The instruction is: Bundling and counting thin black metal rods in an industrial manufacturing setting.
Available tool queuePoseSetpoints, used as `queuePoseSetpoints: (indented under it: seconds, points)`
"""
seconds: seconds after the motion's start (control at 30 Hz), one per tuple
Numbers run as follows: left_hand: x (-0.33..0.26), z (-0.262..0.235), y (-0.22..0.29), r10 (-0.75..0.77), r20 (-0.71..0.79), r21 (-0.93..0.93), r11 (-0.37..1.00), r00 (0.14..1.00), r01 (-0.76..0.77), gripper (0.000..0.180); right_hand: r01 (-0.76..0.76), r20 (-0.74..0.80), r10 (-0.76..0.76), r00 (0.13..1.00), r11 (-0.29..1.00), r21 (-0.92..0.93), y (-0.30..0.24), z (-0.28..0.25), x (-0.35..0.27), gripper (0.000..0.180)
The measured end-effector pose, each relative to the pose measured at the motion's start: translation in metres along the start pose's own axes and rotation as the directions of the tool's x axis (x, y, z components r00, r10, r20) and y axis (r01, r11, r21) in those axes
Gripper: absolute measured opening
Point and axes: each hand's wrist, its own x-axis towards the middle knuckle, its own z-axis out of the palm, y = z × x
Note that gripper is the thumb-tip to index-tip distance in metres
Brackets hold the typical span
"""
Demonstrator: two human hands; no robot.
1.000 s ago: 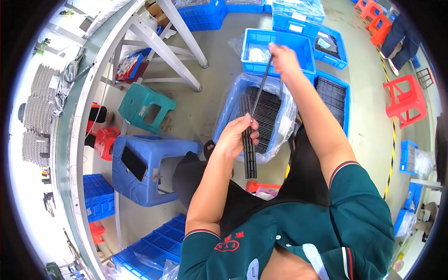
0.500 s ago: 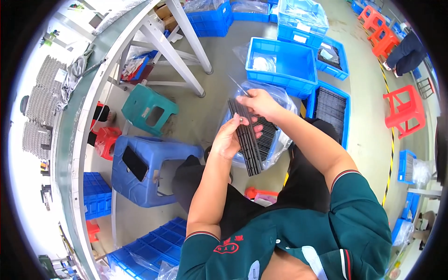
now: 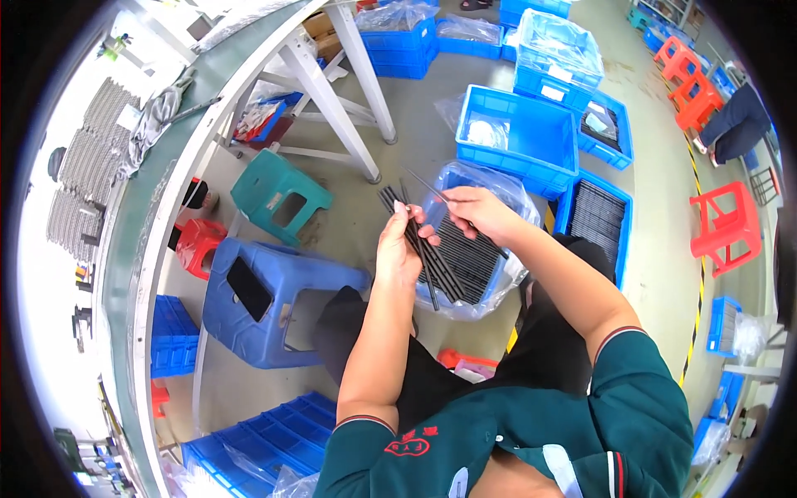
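Note:
My left hand (image 3: 400,251) is closed around a loose bundle of thin black rods (image 3: 442,278), which fan apart and slant toward me. In my right hand (image 3: 483,216), a single thin black rod (image 3: 426,183) is pinched, a little to the right of the bundle; its far end points up and left. Below both hands stands a blue bin lined with clear plastic bag (image 3: 516,191). Many similar black rods (image 3: 473,264) lie in rows inside it, partly hidden by my hands and the bundle.
Beyond the lined bin is a blue crate (image 3: 544,158), with a crate of black rods (image 3: 596,212) to its right. A blue stool (image 3: 249,319) bearing a black phone (image 3: 249,289) stands left, near a green stool (image 3: 278,195). A white-legged workbench (image 3: 332,108) runs along the left.
The rods in my left hand, closely stacked before, are now spread apart. My right hand has drawn away to the right of the bundle, holding one rod. The whole view has shifted slightly.

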Motion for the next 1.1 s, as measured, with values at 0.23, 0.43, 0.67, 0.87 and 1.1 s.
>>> queuePoseSetpoints:
  seconds: [0.23,0.43,0.67,0.87,1.1]
  points:
    - [0.007,-0.001,0.012,0.250,-0.209,0.000,0.967,0.945,-0.256,0.033,-0.043,0.130,0.046,0.990,0.999,-0.022,-0.010,0.021,-0.038,0.032]
    - [0.006,0.004,0.002,0.210,-0.184,-0.013,0.976,0.960,-0.216,0.031,-0.015,0.072,0.017,0.997,1.000,-0.020,-0.008,0.026,-0.037,0.029]
    - [0.000,0.021,-0.016,0.107,-0.079,0.146,0.985,0.991,-0.095,0.028,0.063,-0.057,-0.057,0.997,0.992,0.109,-0.004,0.032,-0.026,0.014]
    - [0.004,0.015,-0.027,0.047,-0.088,0.167,0.985,0.995,-0.032,0.032,-0.010,-0.045,-0.001,0.999,0.969,-0.247,-0.026,0.026,-0.012,0.015]
    - [0.010,0.013,-0.039,-0.102,-0.187,0.223,0.964,0.977,0.143,0.030,-0.096,0.007,0.097,0.995,0.991,-0.092,-0.008,-0.004,0.026,0.034]
